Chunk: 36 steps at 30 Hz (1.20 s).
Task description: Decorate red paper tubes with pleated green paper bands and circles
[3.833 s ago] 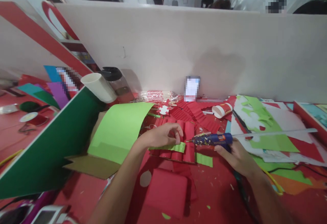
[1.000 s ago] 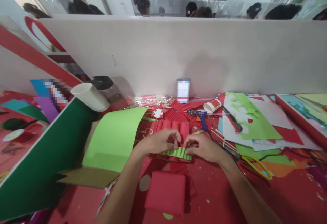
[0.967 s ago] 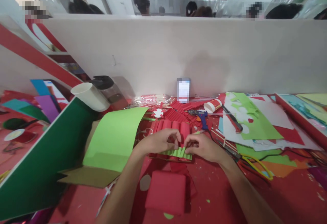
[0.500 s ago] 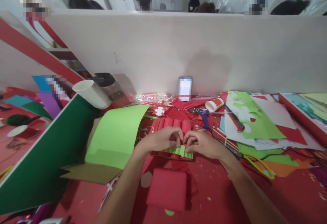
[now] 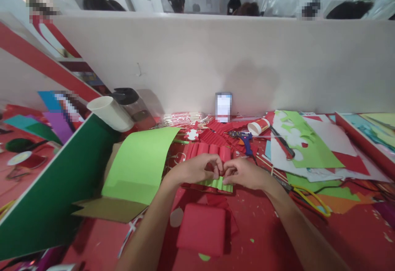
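The left hand [image 5: 196,170] and right hand [image 5: 245,174] meet fingertip to fingertip, both pinched shut on a pleated light-green paper strip [image 5: 218,184]. The fingers hide its upper edge. The strip lies under the grip, across a row of red paper rolls [image 5: 210,150].

Right hand [image 5: 247,173] has left the glue gun [image 5: 243,139], now lying on the desk [image 5: 308,238], and joined left hand [image 5: 194,170] pinching the green strip [image 5: 220,184].
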Available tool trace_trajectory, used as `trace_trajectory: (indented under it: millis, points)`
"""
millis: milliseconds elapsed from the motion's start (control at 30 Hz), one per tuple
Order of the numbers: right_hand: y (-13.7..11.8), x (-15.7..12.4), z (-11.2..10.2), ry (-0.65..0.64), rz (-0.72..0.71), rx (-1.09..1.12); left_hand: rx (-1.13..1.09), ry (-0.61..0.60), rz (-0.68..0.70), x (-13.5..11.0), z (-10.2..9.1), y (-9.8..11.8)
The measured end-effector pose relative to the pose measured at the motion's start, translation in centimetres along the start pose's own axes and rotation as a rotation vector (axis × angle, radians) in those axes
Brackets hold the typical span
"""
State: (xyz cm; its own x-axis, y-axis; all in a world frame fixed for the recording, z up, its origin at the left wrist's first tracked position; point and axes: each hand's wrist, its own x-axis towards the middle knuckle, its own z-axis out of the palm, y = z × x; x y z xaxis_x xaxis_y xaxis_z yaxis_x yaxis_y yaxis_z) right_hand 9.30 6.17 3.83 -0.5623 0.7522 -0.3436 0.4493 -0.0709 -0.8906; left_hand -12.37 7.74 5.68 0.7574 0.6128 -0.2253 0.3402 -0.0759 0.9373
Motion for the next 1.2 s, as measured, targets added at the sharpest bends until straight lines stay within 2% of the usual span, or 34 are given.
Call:
trace_trajectory:
  millis: [633, 1000, 1200]
  points:
    - [-0.5, 0.0, -0.2, -0.02, -0.052, -0.14, -0.022, -0.014, 0.062, 0.1, -0.1, -0.5]
    - [-1.6, -0.3, -0.6, -0.057, -0.042, -0.287, 0.008, -0.013, 0.005, -0.2, 0.2, 0.4]
    - [-1.8, -0.3, -0.8, -0.072, -0.029, -0.31, 0.077, -0.04, -0.086, -0.4, 0.8, 1.1]
